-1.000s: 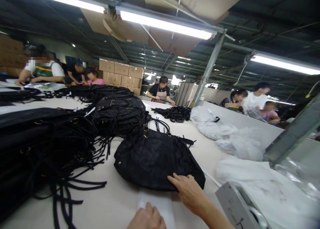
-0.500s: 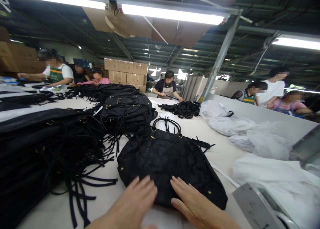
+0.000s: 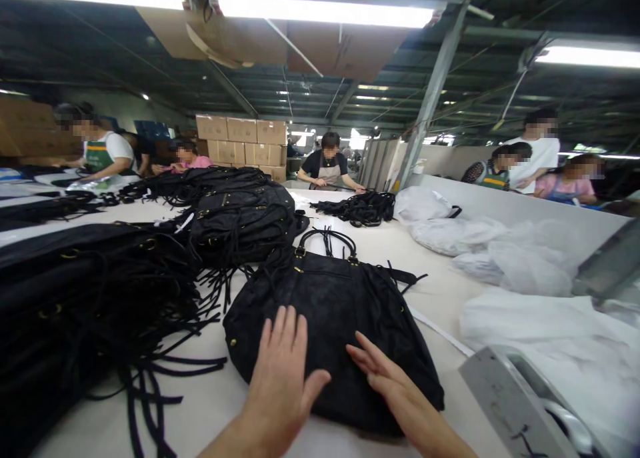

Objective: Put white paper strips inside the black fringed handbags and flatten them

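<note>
A black handbag (image 3: 325,305) lies flat in front of me, its two handles (image 3: 327,235) pointing away and a zip showing near its top. My left hand (image 3: 283,358) is over the lower left of the bag, palm down, fingers stretched out and thumb apart. Over the lower right is my right hand (image 3: 385,371), turned partly on its side with the fingers extended. Neither hand grips anything; whether the right one touches the bag I cannot tell.
Stacked black bags with loose straps (image 3: 100,291) fill the left, with another pile (image 3: 240,211) behind. White plastic bags (image 3: 490,245) and a grey metal device (image 3: 520,405) are at right. A co-worker (image 3: 330,165) stands across the white table (image 3: 200,405).
My left hand has moved forward from the bag's near edge onto its front. The right hand has tipped from flat toward its side. The view has shifted slightly.
</note>
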`<move>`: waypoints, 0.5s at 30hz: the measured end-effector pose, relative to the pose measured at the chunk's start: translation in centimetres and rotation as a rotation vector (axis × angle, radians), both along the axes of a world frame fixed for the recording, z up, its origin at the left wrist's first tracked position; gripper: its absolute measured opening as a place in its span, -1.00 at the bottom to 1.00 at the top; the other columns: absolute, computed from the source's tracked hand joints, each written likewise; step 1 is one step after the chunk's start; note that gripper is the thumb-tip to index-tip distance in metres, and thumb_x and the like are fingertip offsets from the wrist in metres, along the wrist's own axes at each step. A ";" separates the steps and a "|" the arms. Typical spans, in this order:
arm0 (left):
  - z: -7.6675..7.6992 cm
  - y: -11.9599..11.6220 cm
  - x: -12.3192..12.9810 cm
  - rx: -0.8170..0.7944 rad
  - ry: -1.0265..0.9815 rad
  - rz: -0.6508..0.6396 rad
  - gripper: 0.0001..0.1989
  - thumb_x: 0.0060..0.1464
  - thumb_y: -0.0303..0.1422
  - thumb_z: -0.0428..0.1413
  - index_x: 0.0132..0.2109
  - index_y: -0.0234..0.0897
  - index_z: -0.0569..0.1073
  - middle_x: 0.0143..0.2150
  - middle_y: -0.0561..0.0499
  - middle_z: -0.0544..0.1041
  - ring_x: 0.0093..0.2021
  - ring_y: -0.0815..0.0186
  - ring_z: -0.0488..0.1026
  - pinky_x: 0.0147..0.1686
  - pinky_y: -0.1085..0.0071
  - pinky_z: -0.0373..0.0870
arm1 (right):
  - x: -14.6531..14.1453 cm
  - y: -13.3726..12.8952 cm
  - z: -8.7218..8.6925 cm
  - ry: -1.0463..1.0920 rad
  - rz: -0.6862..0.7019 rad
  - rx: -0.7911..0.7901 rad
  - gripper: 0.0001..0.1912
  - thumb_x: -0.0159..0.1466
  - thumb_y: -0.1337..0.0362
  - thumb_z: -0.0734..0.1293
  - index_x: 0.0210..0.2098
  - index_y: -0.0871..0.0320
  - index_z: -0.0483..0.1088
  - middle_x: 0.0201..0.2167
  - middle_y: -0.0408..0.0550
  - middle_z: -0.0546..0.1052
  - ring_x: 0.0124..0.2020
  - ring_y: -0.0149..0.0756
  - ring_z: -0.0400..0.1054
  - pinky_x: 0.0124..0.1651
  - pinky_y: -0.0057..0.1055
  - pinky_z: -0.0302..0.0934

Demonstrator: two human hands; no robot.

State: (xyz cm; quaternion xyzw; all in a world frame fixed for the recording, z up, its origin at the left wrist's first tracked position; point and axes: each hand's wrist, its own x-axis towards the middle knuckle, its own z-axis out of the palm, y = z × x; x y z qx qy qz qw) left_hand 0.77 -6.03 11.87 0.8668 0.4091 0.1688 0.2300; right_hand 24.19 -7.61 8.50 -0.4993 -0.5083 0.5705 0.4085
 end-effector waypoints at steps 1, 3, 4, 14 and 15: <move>-0.2 0.0 -0.4 -0.020 -0.010 0.016 -0.44 0.32 -0.16 -0.10 0.33 -0.40 0.21 0.37 -0.33 0.16 0.37 -0.16 0.04 0.27 -0.19 0.06 | -0.1 -0.1 0.0 -0.004 -0.002 0.011 -0.11 0.12 0.19 0.25 0.41 0.17 -0.08 0.31 0.07 0.26 0.33 -0.20 0.11 0.41 -0.17 -0.21; -1.1 -0.3 -0.9 -0.048 -0.039 -0.090 -0.49 0.30 -0.12 -0.03 0.24 -0.34 0.35 0.24 -0.28 0.37 0.24 -0.09 0.29 0.18 -0.09 0.25 | -0.2 -0.2 -0.1 -0.007 -0.008 0.024 -0.13 0.14 0.17 0.25 0.40 0.19 -0.03 0.29 0.08 0.28 0.33 -0.20 0.12 0.41 -0.19 -0.19; -1.5 -0.6 -1.1 -0.053 -0.053 -0.163 -0.53 0.28 -0.10 0.00 0.19 -0.30 0.41 0.17 -0.23 0.46 0.18 -0.03 0.38 0.13 -0.02 0.33 | -0.2 -0.2 -0.2 -0.009 -0.012 0.027 -0.15 0.14 0.16 0.26 0.39 0.19 0.01 0.28 0.08 0.30 0.32 -0.19 0.13 0.41 -0.20 -0.19; 0.2 4.5 -4.8 0.106 0.050 0.132 -0.75 0.17 -0.60 0.03 -0.27 -0.24 0.56 -0.22 0.00 0.54 -0.15 0.27 0.46 -0.14 0.40 0.37 | 0.1 0.0 -1.5 -0.137 -0.019 0.034 -0.21 0.20 -0.22 0.27 0.26 0.15 0.27 0.17 0.13 0.43 0.25 -0.03 0.23 0.39 -0.06 -0.15; 0.2 5.1 -5.1 0.105 0.115 0.116 -0.76 0.15 -0.60 0.06 -0.30 -0.23 0.56 -0.24 0.02 0.54 -0.16 0.28 0.46 -0.15 0.42 0.36 | 0.1 0.0 -1.6 -0.146 -0.018 0.042 -0.21 0.20 -0.24 0.26 0.25 0.14 0.27 0.16 0.13 0.44 0.24 -0.02 0.24 0.39 -0.04 -0.15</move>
